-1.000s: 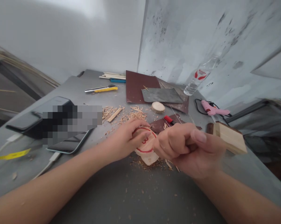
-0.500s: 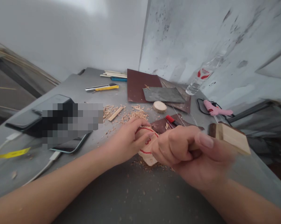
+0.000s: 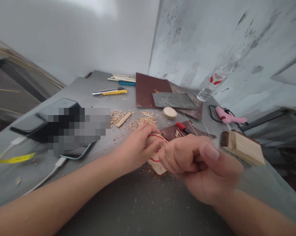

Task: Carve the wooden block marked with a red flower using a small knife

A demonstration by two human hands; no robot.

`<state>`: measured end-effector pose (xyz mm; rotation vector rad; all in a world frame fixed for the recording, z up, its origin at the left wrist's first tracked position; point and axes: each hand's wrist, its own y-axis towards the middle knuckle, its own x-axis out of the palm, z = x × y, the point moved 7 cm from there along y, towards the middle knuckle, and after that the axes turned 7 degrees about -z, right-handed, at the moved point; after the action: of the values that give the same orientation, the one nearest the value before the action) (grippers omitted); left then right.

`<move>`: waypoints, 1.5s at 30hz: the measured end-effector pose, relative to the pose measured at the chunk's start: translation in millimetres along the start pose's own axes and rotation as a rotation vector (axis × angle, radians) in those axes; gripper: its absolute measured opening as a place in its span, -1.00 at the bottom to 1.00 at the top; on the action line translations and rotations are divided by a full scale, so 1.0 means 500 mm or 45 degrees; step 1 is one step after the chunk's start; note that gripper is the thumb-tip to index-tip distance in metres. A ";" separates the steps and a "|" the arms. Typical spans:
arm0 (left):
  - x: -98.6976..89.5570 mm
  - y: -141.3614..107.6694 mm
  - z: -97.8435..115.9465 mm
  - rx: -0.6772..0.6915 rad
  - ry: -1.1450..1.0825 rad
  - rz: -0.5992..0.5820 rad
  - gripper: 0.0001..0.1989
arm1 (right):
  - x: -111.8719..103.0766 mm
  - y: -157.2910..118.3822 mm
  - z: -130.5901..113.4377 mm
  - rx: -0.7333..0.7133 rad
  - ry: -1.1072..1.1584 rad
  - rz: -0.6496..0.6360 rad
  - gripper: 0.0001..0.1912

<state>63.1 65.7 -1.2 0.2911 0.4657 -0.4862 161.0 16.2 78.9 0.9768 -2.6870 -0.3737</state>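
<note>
The left hand (image 3: 138,149) clasps the red-marked wooden piece (image 3: 156,163) over scattered wood shavings (image 3: 154,173), while the right hand (image 3: 199,167), curled in a blurred pinch, has closed against it, now hiding more of the piece.

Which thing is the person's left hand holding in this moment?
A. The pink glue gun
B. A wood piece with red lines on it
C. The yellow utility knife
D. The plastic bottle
B. The left hand curls its fingers over a light wood piece that has red lines drawn on it.
</note>
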 end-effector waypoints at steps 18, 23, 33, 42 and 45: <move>0.006 0.001 -0.003 0.100 0.051 -0.023 -0.83 | -0.018 0.030 0.067 -0.022 0.282 0.001 -0.40; 0.005 0.003 -0.002 0.051 0.025 -0.026 -0.79 | -0.032 0.020 0.025 0.080 0.337 0.004 -0.38; 0.007 0.003 -0.002 0.033 0.040 -0.017 -0.85 | -0.016 0.019 0.011 0.123 0.141 0.074 -0.34; 0.016 0.002 -0.013 0.013 0.019 0.045 -0.84 | 0.005 0.003 0.017 -0.007 -0.145 0.085 -0.36; 0.016 0.001 -0.008 0.057 0.050 0.033 -0.88 | -0.013 0.021 0.026 -0.033 0.022 0.111 -0.38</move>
<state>68.3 64.7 -8.5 0.3501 0.4893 -0.4665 155.3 30.3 69.1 0.8487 -2.6915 -0.3799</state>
